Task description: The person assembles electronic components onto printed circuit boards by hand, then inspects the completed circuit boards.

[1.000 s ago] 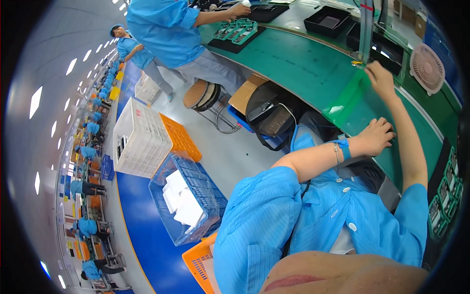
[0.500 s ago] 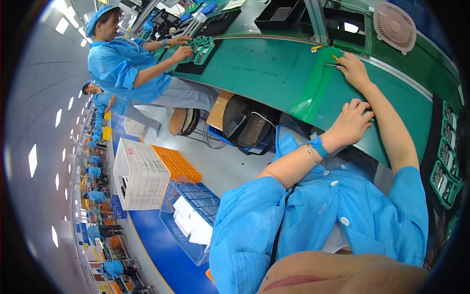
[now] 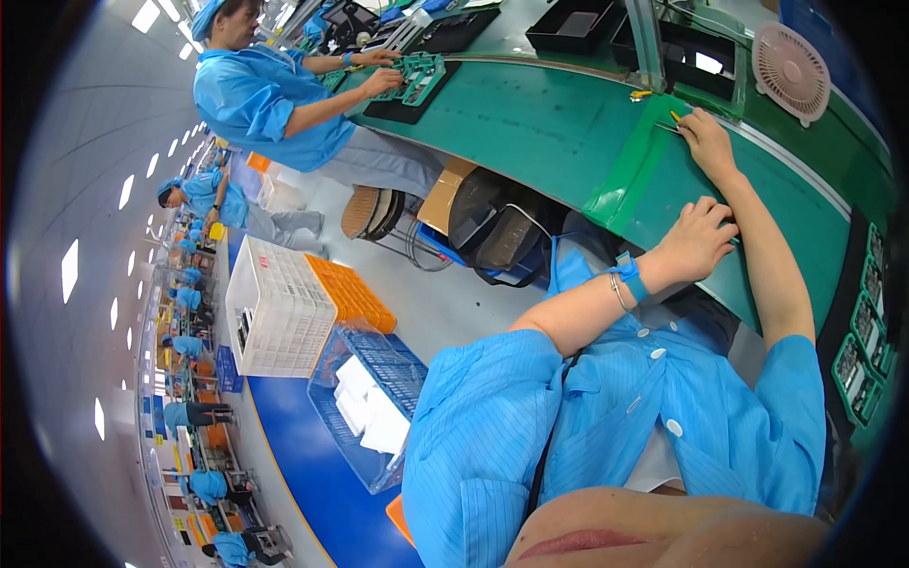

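Note:
My right hand [image 3: 708, 144] reaches to the far side of the green bench mat [image 3: 511, 123], its fingers closed around a slim, dark pointed tool [image 3: 668, 127]. A small yellow piece [image 3: 675, 116] shows at its fingertips; whether it belongs to the tool I cannot tell. A bright green strip [image 3: 632, 170] crosses the mat just left of that hand. Nearer the front edge, my left hand [image 3: 696, 241] rests with curled fingers, a blue band and a bracelet on its wrist. A bit of something dark peeks out by its fingertips, mostly hidden.
Green-framed circuit boards [image 3: 862, 350] lie on a black mat at the right. A pink fan [image 3: 792, 72] and a black tray [image 3: 576, 26] stand beyond the bench. Leftward, a co-worker [image 3: 275, 104] handles green frames [image 3: 417, 78]. Crates [image 3: 284, 308] and a blue basket [image 3: 327, 431] stand on the floor.
The whole view has shifted, so the bench sits a little further right in it. Both hands stay at nearly the same places on the mat. A person farther back has turned and bent down.

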A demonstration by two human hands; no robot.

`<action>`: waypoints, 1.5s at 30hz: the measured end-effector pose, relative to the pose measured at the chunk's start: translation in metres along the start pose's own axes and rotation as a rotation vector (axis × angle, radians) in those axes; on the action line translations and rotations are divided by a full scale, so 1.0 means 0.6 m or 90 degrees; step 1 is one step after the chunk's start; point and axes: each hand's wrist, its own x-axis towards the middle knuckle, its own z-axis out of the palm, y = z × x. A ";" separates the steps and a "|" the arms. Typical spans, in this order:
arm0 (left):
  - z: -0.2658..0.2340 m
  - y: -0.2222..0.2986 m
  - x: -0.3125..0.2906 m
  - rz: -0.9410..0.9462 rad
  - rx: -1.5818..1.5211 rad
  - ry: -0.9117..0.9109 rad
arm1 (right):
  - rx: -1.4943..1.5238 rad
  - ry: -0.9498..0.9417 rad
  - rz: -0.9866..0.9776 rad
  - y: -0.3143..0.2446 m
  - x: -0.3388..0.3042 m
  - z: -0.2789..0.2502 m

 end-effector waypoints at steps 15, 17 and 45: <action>-0.007 -0.008 -0.041 0.006 -0.007 0.018 | 0.024 -0.035 0.022 -0.043 -0.017 0.015; -0.010 -0.019 -0.041 0.004 -0.010 0.011 | 0.026 -0.055 0.023 -0.042 -0.013 0.025; 0.007 -0.221 0.074 -0.025 -0.045 -0.061 | 0.026 -0.070 0.054 0.098 0.124 0.153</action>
